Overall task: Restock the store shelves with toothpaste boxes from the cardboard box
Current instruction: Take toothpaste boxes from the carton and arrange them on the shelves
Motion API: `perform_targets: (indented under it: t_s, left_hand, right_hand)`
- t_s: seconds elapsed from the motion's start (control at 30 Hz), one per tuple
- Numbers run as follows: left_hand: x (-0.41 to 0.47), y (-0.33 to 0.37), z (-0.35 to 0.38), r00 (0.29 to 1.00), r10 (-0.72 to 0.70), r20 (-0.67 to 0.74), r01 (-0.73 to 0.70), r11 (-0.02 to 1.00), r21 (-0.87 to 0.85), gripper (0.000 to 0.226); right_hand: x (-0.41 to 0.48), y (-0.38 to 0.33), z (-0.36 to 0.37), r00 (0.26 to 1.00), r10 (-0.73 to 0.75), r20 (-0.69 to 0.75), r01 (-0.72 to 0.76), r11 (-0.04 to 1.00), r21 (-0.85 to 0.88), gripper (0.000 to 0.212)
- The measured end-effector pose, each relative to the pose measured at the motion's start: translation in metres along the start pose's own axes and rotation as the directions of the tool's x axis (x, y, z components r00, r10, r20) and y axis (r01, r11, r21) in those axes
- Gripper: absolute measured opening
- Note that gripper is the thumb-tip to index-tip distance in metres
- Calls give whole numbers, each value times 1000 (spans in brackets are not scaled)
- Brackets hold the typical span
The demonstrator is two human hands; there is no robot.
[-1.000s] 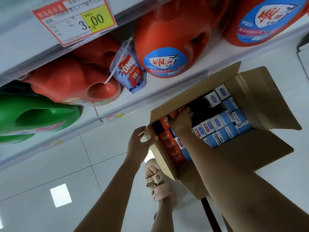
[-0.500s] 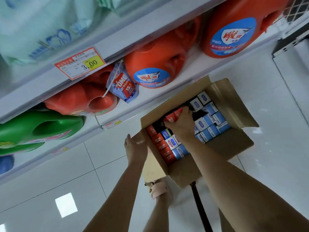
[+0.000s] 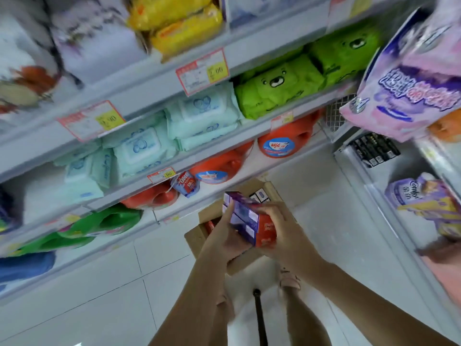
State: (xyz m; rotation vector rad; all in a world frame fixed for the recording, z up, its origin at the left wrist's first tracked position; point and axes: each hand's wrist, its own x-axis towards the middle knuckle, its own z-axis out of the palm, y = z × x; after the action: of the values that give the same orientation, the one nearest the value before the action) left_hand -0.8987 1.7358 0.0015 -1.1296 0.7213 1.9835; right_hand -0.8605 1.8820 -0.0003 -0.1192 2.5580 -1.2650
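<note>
- Your left hand [image 3: 219,239] and your right hand [image 3: 287,229] both grip one bundle of toothpaste boxes [image 3: 245,219], with fingers curled around it from the two sides. The bundle is in the air, above the open cardboard box [image 3: 197,237] that stands on the floor [image 3: 99,295].
- The bundle looks like several loose boxes pressed together, not one sealed pack. Press from both sides with equal force, so that a middle box does not slide out.
- I think it is wise to put some fingers of the left hand under the lowest box. Pressure from the sides alone can fail when you turn.
- More boxes with white and blue ends are visible in the cardboard box behind the bundle, so this is probably one of several trips. Take only as many as you can hold surely.
- The picture is blurred, and I cannot tell where the place for toothpaste is. The shelves [image 3: 154,94] in front carry wipe packs [image 3: 139,148] and orange detergent bottles [image 3: 284,141], so find the right shelf before you walk.
- Lift the bundle clear of the cardboard flaps, then turn your whole body with it, elbows near to you.
- At the shelf, rest one end of the bundle on the board. Only then loosen one hand and push the boxes in, printed faces to the front.
</note>
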Motion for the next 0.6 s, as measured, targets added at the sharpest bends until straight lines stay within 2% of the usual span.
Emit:
perform_targets:
  t_s: [0.1,0.13,0.2,0.3,0.37,0.43,0.5,0.6]
  left_hand:
    - [-35,-5,39,969,39,243,-57,996,65,83]
    - [-45,-7,49,956,53,290,-77,994,75,81]
    - [-68,-8,73,937,95,337,-139,984,111,59]
    - [-97,-10,105,938,181,295,-251,942,221,36]
    - [-111,-8,121,926,249,283,-330,900,285,38]
    - [-128,-8,139,904,323,281,-408,847,341,43]
    - [-144,-9,154,869,395,299,-489,783,384,50]
    - [-166,-11,176,819,466,334,-571,715,403,70]
  right_hand:
    - [-26,-21,-50,976,-220,-8,217,968,-127,82]
    - [-32,-27,-64,962,-271,-9,266,949,-171,83]
    - [-40,-39,-93,939,-344,-3,336,918,-209,85]
    - [-51,-61,-128,915,-401,50,404,902,-151,77]
    - [-59,-83,-151,933,-359,40,358,933,23,65]
    - [-69,-105,-171,969,-245,27,230,937,263,70]
    - [-74,-121,-185,995,-101,17,83,895,438,79]
    - [-67,-141,-205,999,-13,-47,33,895,445,87]
